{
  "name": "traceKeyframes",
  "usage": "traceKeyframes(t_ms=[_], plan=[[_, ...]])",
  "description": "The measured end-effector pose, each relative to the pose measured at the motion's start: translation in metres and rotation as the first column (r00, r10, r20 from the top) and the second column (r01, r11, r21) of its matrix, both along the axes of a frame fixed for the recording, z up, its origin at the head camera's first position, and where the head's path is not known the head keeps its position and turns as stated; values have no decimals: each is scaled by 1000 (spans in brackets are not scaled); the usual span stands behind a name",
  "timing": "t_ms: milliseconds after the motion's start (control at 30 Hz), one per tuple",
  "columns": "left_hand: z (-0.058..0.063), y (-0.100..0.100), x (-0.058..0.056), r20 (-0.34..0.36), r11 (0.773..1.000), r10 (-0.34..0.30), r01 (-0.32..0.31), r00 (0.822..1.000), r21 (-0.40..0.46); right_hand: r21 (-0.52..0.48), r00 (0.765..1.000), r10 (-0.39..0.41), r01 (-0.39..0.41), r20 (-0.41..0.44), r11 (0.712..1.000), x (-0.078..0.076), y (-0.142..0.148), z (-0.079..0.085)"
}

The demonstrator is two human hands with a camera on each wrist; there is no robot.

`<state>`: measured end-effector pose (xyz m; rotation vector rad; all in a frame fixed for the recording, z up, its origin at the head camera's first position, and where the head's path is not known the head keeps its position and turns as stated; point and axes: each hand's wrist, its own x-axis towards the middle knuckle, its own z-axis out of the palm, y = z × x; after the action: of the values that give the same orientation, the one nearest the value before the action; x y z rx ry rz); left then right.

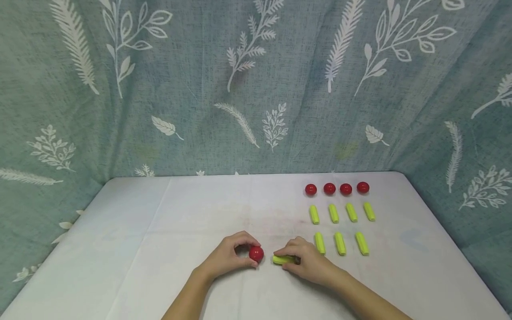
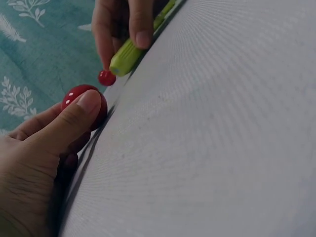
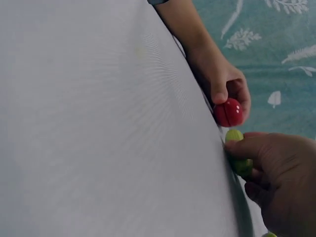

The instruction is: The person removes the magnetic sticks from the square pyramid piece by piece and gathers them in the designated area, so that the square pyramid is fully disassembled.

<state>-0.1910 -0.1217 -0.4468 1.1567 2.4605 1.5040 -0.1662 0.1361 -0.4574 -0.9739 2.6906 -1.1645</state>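
Note:
My left hand (image 1: 232,255) pinches a glossy red ball (image 1: 256,254) between thumb and fingers near the table's front middle. A dark groove runs across that ball (image 3: 228,113) in the right wrist view. Just to its right, my right hand (image 1: 306,260) grips a yellow-green ribbed stick (image 1: 283,259) lying sideways, one end toward the ball. A small gap separates ball and stick. In the left wrist view the stick (image 2: 127,58) shows a blunt end, and my left thumb covers part of the ball (image 2: 79,96).
Red balls (image 1: 330,189) stand in a row at the back right of the white table (image 1: 192,213). Nearer lie two rows of yellow-green sticks (image 1: 334,214), the closer row (image 1: 340,243) just beyond my right hand. A leaf-patterned teal cloth (image 1: 192,89) hangs behind.

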Motion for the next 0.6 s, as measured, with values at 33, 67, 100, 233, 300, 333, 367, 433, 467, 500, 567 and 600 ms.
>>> traceKeyframes(t_ms=[33,67,100,233,300,333,367,433,467,500,567,600], plan=[[0,1,0,0,1000,1,-1,1000,0,-4,1000,-14,14,11,1000,1,2,0],[1,2,-1,3,1000,2,-2,1000,0,-10,1000,-17,17,16,1000,2,4,-1],[1,3,-1,3,1000,5,-5,1000,-1,-13,1000,-13,13,19,1000,3,6,-2],[0,7,-1,7,1000,14,-13,1000,-16,-4,999,43,-43,16,999,6,12,-3],[-1,8,-1,6,1000,19,-19,1000,-24,13,997,79,-79,15,997,8,16,-2],[-2,9,-1,2,999,20,-20,1000,-25,25,996,92,-93,20,995,8,18,-2],[-3,9,-2,-10,1000,20,-20,1000,-24,37,994,108,-108,23,993,9,20,-1],[-4,9,-2,-41,1000,23,-24,999,-16,56,991,131,-133,41,989,10,24,0],[-5,8,-2,-63,1000,24,-24,998,-11,58,988,143,-146,51,988,10,25,1],[-6,7,-2,-83,1000,24,-25,996,-8,61,987,153,-156,58,986,11,27,2],[-7,5,-2,-120,1000,26,-27,992,-9,57,982,172,-177,75,983,12,30,3],[-7,5,-3,-126,999,28,-30,992,-14,48,980,179,-184,86,982,13,32,4]])
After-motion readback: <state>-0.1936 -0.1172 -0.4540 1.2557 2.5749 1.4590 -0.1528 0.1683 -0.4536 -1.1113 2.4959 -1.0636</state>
